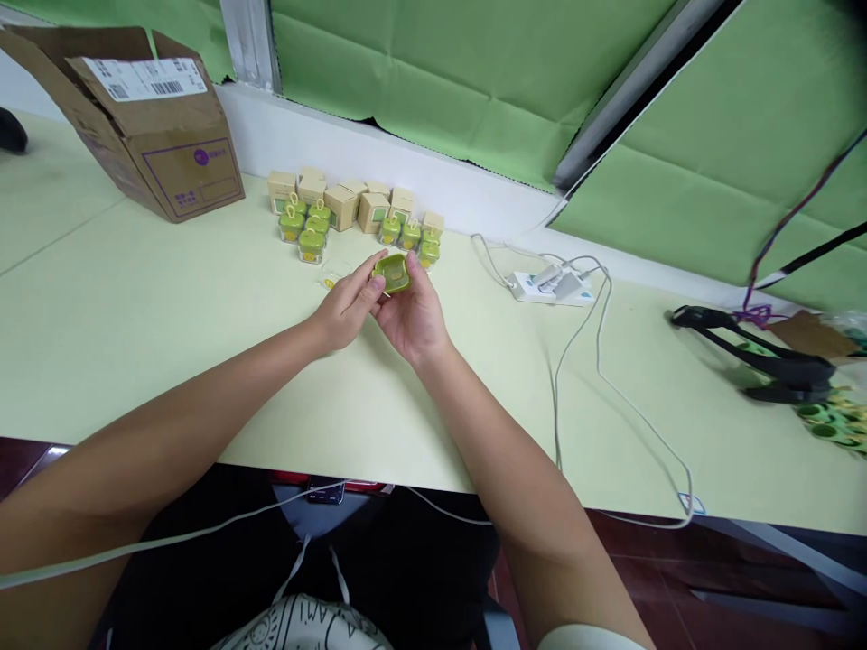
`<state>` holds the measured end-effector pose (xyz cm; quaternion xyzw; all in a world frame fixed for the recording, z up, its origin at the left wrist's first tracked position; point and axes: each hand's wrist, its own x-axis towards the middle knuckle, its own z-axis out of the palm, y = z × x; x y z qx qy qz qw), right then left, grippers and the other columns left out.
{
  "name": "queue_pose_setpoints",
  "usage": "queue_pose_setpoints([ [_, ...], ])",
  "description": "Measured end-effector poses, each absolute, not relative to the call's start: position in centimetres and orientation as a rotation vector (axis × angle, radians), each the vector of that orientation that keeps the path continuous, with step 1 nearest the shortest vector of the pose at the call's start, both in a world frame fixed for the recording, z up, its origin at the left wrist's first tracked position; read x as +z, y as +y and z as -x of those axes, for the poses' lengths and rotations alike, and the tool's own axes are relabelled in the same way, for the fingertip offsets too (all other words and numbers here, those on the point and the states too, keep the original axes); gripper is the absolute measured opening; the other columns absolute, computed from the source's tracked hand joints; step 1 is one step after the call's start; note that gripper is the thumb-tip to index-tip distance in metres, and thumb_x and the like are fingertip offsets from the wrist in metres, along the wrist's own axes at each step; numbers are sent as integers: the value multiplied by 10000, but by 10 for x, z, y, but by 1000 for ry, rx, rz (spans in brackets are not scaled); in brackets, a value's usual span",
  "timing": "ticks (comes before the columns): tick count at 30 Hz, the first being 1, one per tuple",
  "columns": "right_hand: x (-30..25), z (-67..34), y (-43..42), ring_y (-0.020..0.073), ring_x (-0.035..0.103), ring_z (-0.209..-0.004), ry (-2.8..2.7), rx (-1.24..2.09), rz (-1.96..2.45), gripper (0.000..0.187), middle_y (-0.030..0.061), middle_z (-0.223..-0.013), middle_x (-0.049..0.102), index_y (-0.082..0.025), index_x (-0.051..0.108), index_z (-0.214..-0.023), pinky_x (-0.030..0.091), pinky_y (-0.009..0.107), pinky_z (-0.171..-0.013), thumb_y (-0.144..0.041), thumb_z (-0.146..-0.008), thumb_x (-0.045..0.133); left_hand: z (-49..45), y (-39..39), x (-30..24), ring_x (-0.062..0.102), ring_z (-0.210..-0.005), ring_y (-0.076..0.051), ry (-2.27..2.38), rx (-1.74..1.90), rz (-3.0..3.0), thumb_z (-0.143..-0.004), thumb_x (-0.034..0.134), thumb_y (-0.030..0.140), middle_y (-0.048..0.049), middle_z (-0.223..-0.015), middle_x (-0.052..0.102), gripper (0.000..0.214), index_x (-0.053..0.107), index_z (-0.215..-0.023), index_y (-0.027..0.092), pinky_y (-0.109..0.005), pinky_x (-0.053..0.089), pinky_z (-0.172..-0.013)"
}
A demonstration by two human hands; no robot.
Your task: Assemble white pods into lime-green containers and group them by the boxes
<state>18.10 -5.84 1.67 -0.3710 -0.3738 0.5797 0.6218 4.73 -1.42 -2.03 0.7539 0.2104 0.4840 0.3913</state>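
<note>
Both my hands hold a small green lid (393, 273) above the table, its hollow inside facing up. My left hand (347, 309) grips its left side, with the thumb at its near edge. My right hand (414, 318) wraps the right side, thumb on the rim. Just beyond my left fingers a clear container (331, 273) with a yellow mark is partly hidden. Behind stand small clear jars with green looped lids, one group (312, 244) at the left and another (410, 236) at the right.
Several small cardboard boxes (342, 206) line the wall behind the jars. A large open carton (182, 167) stands back left. A power strip (552, 287) with trailing white cables lies right. Farther right are a black handled object (765, 357) and green tubular pieces (833, 422).
</note>
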Motion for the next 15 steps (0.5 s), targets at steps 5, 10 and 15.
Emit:
queue_pose_setpoints([
  [5, 15, -181, -58, 269, 717, -1181, -902, 1308, 859, 567, 44, -1085, 777, -302, 685, -1074, 631, 429, -957, -836, -885, 668, -46, -15, -18, 669, -1400, -338, 555, 1228, -1917, -1089, 431, 743, -175, -1524, 686, 779, 515, -1639, 198, -520, 525, -1204],
  [10, 14, -180, -58, 270, 722, -1160, -860, 1295, 813, 566, 44, -1017, 777, -297, 690, -1056, 634, 420, -943, -827, -858, 709, -47, -18, -17, 655, -1424, -343, 545, 1222, -1910, -1092, 422, 743, -169, -1526, 686, 776, 529, -1631, 195, -531, 511, -1228],
  [15, 18, -181, -58, 247, 746, -1084, -881, 1304, 857, 568, 32, -954, 774, -286, 681, -1021, 632, 387, -896, -823, -844, 734, -47, -16, -17, 669, -1403, -346, 582, 1276, -1885, -1114, 366, 722, -173, -1462, 722, 744, 607, -1558, 176, -542, 541, -1197],
])
